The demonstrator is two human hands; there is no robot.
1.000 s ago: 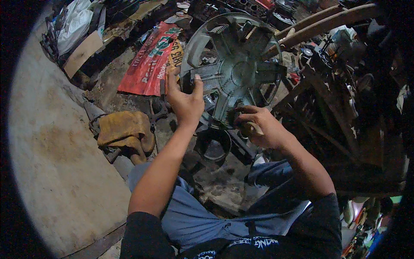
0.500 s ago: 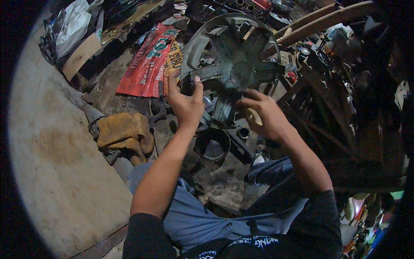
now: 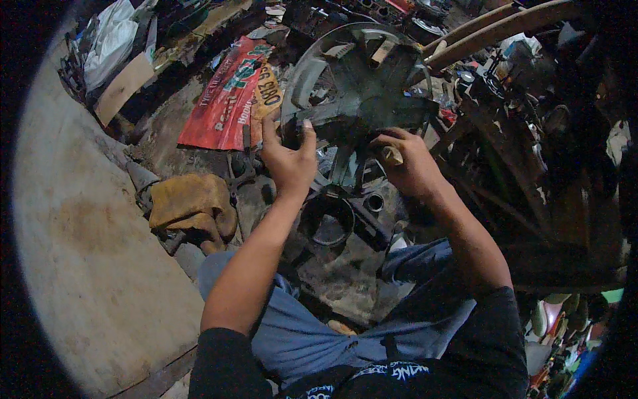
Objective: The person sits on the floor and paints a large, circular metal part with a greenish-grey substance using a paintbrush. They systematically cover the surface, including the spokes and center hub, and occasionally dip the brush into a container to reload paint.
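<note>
A dark, greasy-looking wheel cover (image 3: pixel 382 100) with broad spokes stands propped and tilted in front of me. My left hand (image 3: pixel 290 159) is closed on its left rim, thumb on the near face and fingers mostly hidden behind the edge. At the lower spokes, my right hand (image 3: pixel 413 165) is curled round a tool with a pale, wooden-looking handle (image 3: pixel 392 156). Its working end is lost in shadow against the cover. Below the cover stands a dark round can-like cylinder (image 3: pixel 327 223), beside a dark part with a round pipe opening (image 3: pixel 375 203).
To the left lie a red printed sheet (image 3: pixel 222 100), a folded mustard cloth (image 3: pixel 189 203) and a large pale board (image 3: pixel 86 266). Long curved wooden bars (image 3: pixel 498 33) reach in from the far right, above piled scrap (image 3: pixel 512 159). A white plastic bag (image 3: pixel 109 50) sits far left.
My right hand has shifted slightly up and right with the tool, whose handle end has turned. The wheel cover has moved very slightly; my left hand stays on its rim.
</note>
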